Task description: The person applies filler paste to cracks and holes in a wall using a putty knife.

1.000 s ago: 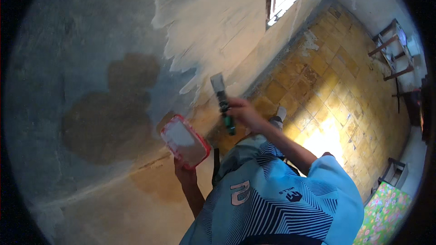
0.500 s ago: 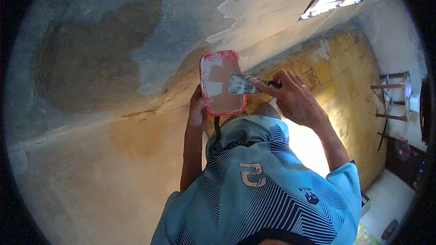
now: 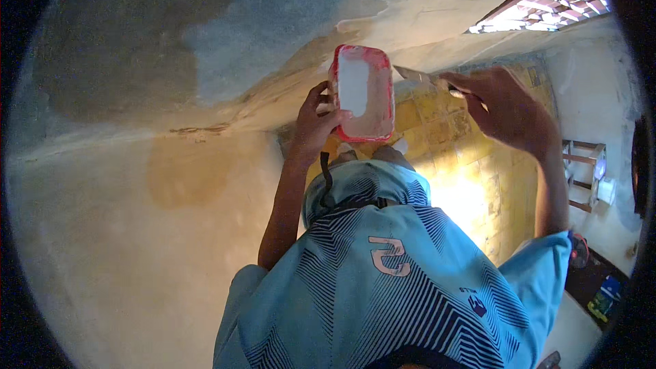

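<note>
My left hand (image 3: 316, 119) grips a rectangular red-rimmed plastic tub (image 3: 369, 92) holding white and greyish-beige paste. The fingers curl round its left side, the thumb at its lower corner. In my right hand (image 3: 499, 106) is a putty knife (image 3: 413, 75); its blade points left, just beside the tub's upper right edge, and its handle is mostly hidden by my fingers. Beyond both hands is the wall (image 3: 273, 41), with bare grey areas, darker shadowed patches and a smeared pale coating toward the right.
A barred window opening (image 3: 547, 3) is at the top right. Below me lies worn yellow tiled floor (image 3: 417, 113), brightly sunlit in one part. A wooden stool-like frame (image 3: 581, 157) stands at the right wall, with a dark surface carrying small items (image 3: 605, 297) lower down.
The tub has risen in the view. The knife blade, over the tub half a second ago, is now off its right edge as my right hand moved up and rightward. The view has shifted.
</note>
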### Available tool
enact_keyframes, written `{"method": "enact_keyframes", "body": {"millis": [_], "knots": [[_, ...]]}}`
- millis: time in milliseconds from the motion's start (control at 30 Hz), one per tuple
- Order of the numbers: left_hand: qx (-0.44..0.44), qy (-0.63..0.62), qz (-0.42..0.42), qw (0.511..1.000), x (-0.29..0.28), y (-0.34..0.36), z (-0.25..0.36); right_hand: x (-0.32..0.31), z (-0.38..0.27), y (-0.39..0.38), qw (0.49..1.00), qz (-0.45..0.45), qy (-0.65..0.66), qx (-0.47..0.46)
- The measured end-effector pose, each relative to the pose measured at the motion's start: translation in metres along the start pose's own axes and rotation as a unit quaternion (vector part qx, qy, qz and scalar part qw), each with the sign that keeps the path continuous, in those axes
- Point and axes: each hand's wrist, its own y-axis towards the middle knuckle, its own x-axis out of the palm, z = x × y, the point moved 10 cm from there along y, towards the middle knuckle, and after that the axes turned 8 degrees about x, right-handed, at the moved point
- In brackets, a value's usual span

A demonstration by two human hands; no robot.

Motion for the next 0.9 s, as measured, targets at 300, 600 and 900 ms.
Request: {"method": "enact_keyframes", "body": {"millis": [300,600,900], "knots": [[0.030,0.029,-0.010,0.999,-0.012,0.006,-0.028,-0.009,-0.084,0.111,0.970,-0.183,-0.139,-0.074],[0.034,0.012,-0.034,0.999,-0.018,-0.001,-0.021,0.001,-0.107,0.113,0.962,-0.242,-0.024,-0.127],[0.041,-0.056,-0.099,0.993,-0.018,0.004,-0.021,-0.028,-0.134,0.089,0.957,-0.093,0.007,-0.274]]}}
